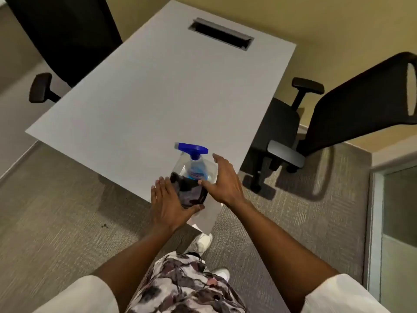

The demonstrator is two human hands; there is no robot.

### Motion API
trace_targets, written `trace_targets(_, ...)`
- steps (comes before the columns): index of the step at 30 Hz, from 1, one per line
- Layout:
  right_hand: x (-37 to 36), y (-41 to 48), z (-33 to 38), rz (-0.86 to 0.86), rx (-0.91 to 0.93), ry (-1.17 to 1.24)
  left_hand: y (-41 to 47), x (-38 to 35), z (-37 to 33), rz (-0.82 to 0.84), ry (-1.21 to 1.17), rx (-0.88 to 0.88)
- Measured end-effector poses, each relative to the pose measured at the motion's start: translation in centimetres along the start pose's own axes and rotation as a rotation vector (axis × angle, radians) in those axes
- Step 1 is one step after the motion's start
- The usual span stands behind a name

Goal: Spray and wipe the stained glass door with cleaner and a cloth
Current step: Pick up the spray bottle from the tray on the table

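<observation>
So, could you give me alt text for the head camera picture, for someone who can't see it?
Seen from above, a person's left hand and right hand flank a blue-triggered spray bottle and a dark cloth at the near corner of a grey table. Black office chairs stand around it on carpet.

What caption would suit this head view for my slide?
At the grey table's near corner, the left hand and right hand flank the blue-topped spray bottle and dark cloth.
</observation>
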State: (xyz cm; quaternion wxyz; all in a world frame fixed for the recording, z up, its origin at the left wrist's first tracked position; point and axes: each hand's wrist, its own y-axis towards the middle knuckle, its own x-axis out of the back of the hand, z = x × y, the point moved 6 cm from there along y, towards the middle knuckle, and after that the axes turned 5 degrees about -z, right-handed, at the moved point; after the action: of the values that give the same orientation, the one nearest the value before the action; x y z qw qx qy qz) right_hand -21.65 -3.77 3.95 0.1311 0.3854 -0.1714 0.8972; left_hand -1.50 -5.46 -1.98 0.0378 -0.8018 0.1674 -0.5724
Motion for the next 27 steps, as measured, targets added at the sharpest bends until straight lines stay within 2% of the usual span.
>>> trace_targets(5, -0.7, 2.1, 1.8, -0.011, 0.050, 0.092, 0.3, -0.8, 0.1, 0.093, 0.046, 0.050)
trace_targets(13, -1.4, 3.8, 2.1, -0.062, -0.048, 0.101, 0.4, -0.2, -1.3, 0.168, 0.126, 0.078)
trace_targets(27, 7.7, -1.3, 1.5, -0.313, -0.107, 0.296, 0.7, 1.3, -2.4, 0.193, 0.186, 0.072)
